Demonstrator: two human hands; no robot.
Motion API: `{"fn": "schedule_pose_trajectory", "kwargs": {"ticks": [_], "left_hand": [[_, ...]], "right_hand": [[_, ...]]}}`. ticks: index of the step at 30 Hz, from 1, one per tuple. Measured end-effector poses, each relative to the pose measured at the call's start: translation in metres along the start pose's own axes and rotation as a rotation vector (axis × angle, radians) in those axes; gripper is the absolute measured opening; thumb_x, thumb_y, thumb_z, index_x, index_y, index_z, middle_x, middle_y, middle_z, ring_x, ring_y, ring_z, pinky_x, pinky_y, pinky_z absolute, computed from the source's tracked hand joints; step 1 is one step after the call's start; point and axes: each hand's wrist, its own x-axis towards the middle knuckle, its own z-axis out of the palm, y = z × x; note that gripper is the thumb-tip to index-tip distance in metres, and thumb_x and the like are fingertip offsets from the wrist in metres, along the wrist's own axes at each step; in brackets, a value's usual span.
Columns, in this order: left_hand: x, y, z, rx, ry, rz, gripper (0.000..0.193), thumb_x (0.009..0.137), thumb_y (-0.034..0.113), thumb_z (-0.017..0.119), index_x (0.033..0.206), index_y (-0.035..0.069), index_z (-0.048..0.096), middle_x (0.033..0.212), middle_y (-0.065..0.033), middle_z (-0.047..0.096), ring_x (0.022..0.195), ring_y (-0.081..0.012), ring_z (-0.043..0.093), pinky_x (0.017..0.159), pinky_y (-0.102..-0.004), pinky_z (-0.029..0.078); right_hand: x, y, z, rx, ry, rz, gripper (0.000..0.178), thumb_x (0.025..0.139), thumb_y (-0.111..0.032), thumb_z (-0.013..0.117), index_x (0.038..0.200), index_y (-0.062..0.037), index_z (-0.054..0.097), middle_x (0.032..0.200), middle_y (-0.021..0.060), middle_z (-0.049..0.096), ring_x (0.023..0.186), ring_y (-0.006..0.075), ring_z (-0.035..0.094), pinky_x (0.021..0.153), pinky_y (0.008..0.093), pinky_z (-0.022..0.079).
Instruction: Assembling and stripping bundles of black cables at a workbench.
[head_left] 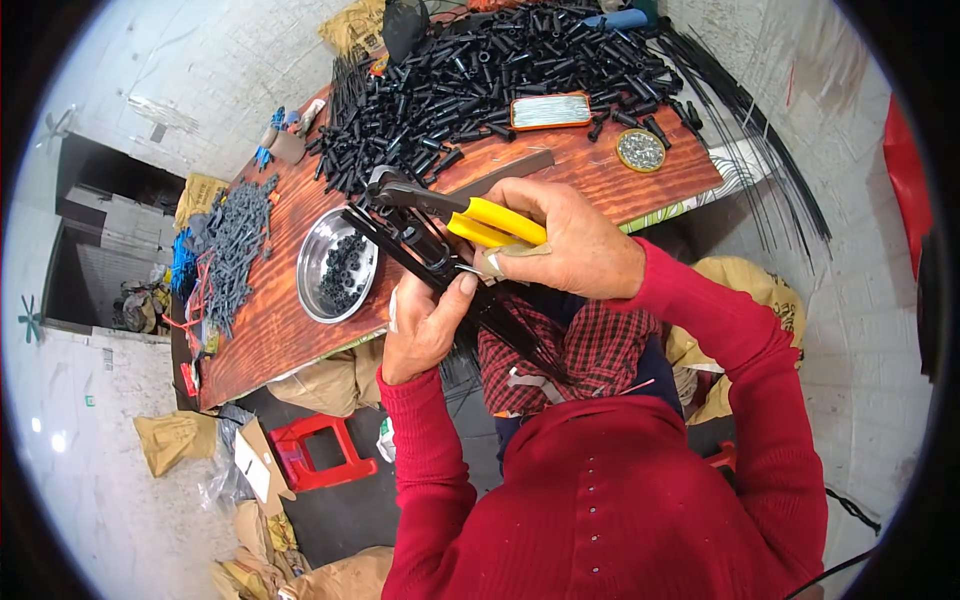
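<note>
My left hand (418, 332) is closed around a black umbrella frame (405, 243), a bundle of thin ribs slanting from the table edge down over my lap. In my right hand (580, 240) are pliers (490, 222) with yellow handles, their dark jaws pointing left over the frame's upper end. Whether the jaws grip anything is hard to make out. A thin silvery bit shows by my right thumb, close to the frame. Just left of the frame stands a steel bowl (305, 290) with small black rings (345, 270) in it.
Black tubular parts (490, 85) are heaped across the back of the wooden table (270, 345). Nearby lie an orange-rimmed tray (550, 112) of silvery pins, a round tin (640, 150) of small metal pieces and a flat bar (505, 172). Grey parts (235, 240) lie left; a red stool (310, 450) stands below.
</note>
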Motion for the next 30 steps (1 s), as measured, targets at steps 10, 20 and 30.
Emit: {"fn": "schedule_pose_trajectory", "kwargs": {"ticks": [10,20,30], "left_hand": [[0.002,-0.005,0.005,-0.069,0.026,0.047,0.042,0.088,0.01,0.058,0.127,-0.004,0.05,0.1,-0.0049,0.061,0.092,-0.0155,0.057,0.084,-0.0299,0.046],[0.01,-0.002,0.007,-0.029,-0.036,-0.06,0.053,0.086,0.008,0.059,0.134,-0.007,0.042,0.12,-0.0105,0.057,0.11,-0.017,0.055,0.098,-0.0321,0.042],[0.007,-0.008,0.002,-0.139,-0.085,-0.011,0.056,0.088,0.016,0.061,0.136,-0.005,0.043,0.111,-0.009,0.06,0.105,-0.0186,0.056,0.095,-0.0326,0.042]], "right_hand": [[-0.01,-0.001,0.0,0.089,0.002,0.101,0.05,0.08,-0.01,0.072,0.123,0.0005,0.05,0.102,0.0043,0.059,0.095,0.011,0.056,0.088,0.028,0.046],[-0.009,-0.004,0.0,0.176,0.023,0.138,0.049,0.082,-0.011,0.071,0.124,0.0011,0.049,0.109,0.0067,0.059,0.099,0.0122,0.058,0.089,0.0275,0.047],[-0.013,-0.006,-0.002,0.185,-0.032,0.132,0.05,0.083,-0.012,0.071,0.124,0.002,0.048,0.113,0.0079,0.058,0.106,0.0142,0.056,0.094,0.0287,0.046]]}}
